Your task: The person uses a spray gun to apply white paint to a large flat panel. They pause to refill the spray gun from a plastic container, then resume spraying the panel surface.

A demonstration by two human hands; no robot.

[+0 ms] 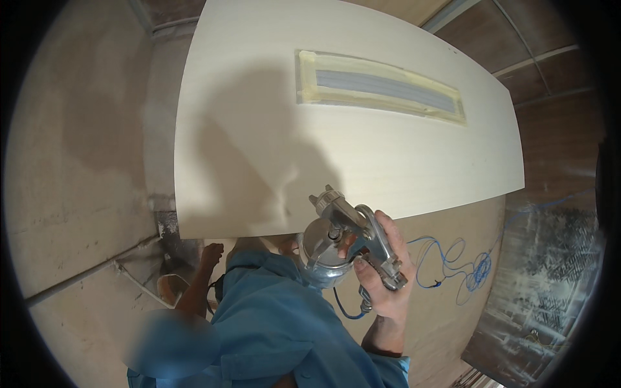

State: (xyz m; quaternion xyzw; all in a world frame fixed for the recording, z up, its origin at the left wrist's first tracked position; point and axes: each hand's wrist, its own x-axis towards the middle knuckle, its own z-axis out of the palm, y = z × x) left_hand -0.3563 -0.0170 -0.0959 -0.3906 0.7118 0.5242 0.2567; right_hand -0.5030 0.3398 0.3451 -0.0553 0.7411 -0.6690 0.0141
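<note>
My right hand (388,275) is wrapped round the handle of a metal spray gun (372,236), near the front edge of a large white panel (401,158). Its nozzle (328,199) points at the panel without visibly touching it. A silvery paint cup (321,258) hangs on the gun, and a blue hose (349,315) joins it from below. Set in the panel is a long grey slot (381,87), framed with pale yellow masking tape (362,100). At my left side, in shade, my left hand (212,253) hangs with curled fingers, apart from the panel; nothing shows in it.
More blue hose (475,271) lies in loose coils on the floor to the right. Beyond it stands a dark, paint-smeared surface (543,284). A bare wall (84,129) rises on the left, with a pipe (90,271) low along it. My shadow falls across the panel.
</note>
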